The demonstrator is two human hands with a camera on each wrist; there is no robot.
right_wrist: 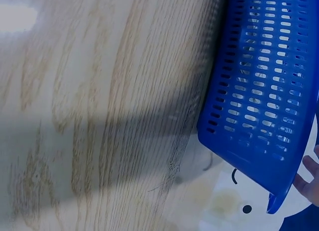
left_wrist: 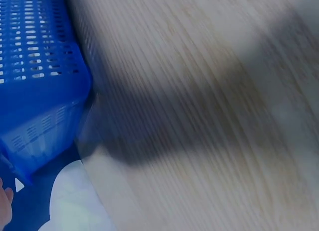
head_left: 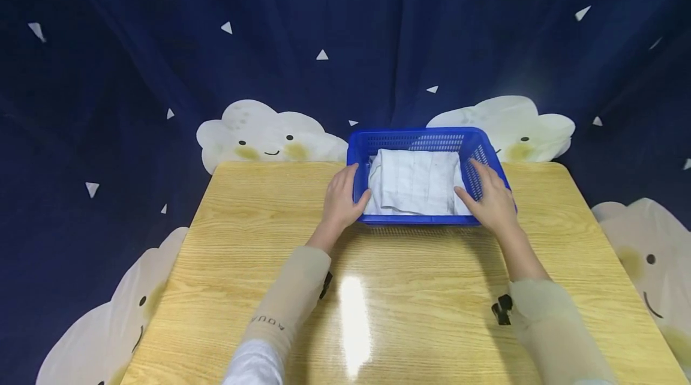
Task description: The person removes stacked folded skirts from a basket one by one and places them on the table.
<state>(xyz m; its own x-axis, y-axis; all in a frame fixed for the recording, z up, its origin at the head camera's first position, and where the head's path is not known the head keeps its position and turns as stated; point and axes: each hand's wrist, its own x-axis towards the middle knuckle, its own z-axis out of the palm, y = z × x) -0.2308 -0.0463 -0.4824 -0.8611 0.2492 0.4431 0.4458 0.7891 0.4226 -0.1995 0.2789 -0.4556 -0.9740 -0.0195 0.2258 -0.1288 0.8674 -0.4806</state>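
A blue plastic basket (head_left: 423, 220) with slotted walls stands at the far side of the wooden table. Folded white cloth (head_left: 418, 181) lies inside it. At the basket's left end is my left hand (head_left: 341, 196), its thumb over the front left corner and its fingers along the left rim. My right hand (head_left: 492, 199) reaches over the right rim, thumb and fingers spread apart above the inside. Both wrist views show the basket's slotted front wall (left_wrist: 35, 52) (right_wrist: 254, 86) and only a few fingertips.
The wooden table (head_left: 259, 217) carries a bright light reflection in front of the basket. Behind it hangs a dark blue curtain (head_left: 281, 13) with white triangles and smiling clouds. Small black devices (head_left: 502, 309) show at both wrists.
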